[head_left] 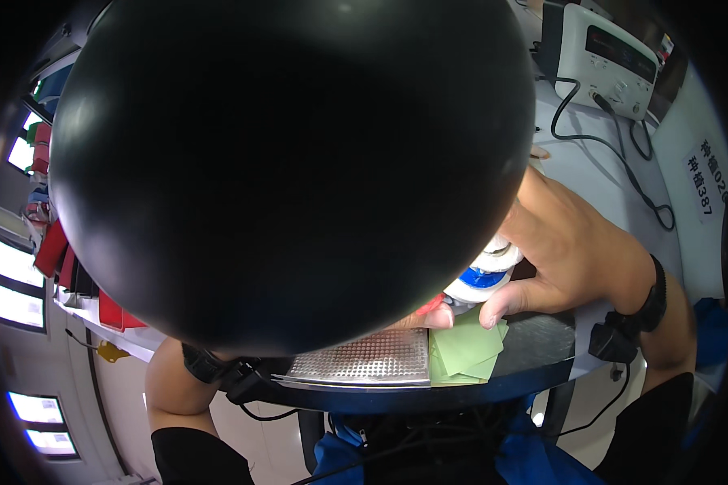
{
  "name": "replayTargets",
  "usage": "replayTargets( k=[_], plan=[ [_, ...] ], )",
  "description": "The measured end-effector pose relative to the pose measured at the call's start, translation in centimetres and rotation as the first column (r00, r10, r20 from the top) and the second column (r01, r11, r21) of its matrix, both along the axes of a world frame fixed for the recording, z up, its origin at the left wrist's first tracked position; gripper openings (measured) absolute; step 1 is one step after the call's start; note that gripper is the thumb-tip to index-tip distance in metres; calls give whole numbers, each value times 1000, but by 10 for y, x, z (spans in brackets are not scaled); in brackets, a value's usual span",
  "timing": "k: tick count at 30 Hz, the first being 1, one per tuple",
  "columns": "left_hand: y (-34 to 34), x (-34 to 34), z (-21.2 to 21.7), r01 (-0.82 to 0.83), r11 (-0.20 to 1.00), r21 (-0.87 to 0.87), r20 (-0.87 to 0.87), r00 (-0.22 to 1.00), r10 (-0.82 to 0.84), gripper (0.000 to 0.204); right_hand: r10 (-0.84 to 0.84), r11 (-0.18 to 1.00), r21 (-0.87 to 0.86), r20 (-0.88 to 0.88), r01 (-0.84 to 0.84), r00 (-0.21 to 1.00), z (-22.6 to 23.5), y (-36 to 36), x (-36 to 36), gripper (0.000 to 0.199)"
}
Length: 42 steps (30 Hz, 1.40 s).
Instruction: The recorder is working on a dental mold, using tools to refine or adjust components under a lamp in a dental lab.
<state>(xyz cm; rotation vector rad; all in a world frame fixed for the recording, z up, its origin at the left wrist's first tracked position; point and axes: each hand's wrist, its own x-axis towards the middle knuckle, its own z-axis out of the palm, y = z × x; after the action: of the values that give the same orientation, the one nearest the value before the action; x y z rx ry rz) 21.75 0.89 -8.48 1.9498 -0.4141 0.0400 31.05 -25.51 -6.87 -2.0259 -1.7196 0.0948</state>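
Observation:
A large, glossy black rounded shape [291, 178] fills the middle of the view and hides much of both hands. Past its lower right edge, my right hand [562, 242] curls around a white round object with a blue band [484, 279], its thumb bent beside it and its other fingertips out of sight. Of my left hand [438, 318] only a fingertip shows, touching or close to a small red thing [431, 304]. What the rest of that hand does is hidden. Under the hands are pale green paper slips [469, 347] and a silvery textured sheet [364, 358].
A white bench instrument [607, 65] with a dark display stands at the back right, its black cable [615, 153] looping over the table. A pale panel [692, 178] rises at the far right. Red bins [52, 250] line the left. Cabled black bands circle both wrists.

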Motion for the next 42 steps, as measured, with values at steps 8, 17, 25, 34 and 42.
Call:
replayTargets(
  k=[8,17,25,34,42],
  plan=[
    [2,-10,8,13,1000,19,-39,999,-13,86,68,991,113,3,-68,998,-10,8,2,90],
    [3,-9,7,70,998,-5,-106,992,-70,85,61,987,150,-21,-57,998,-8,10,-1,89],
    [2,-10,11,114,993,-17,-145,983,-115,85,66,991,112,32,-69,997,-3,9,-2,94],
    [3,-8,9,161,986,-44,-195,967,-166,85,67,989,132,34,-71,997,-8,8,0,96],
    [9,-1,20,248,961,119,-233,948,-216,85,60,990,126,55,-66,997,-5,8,-3,95]
  ],
)
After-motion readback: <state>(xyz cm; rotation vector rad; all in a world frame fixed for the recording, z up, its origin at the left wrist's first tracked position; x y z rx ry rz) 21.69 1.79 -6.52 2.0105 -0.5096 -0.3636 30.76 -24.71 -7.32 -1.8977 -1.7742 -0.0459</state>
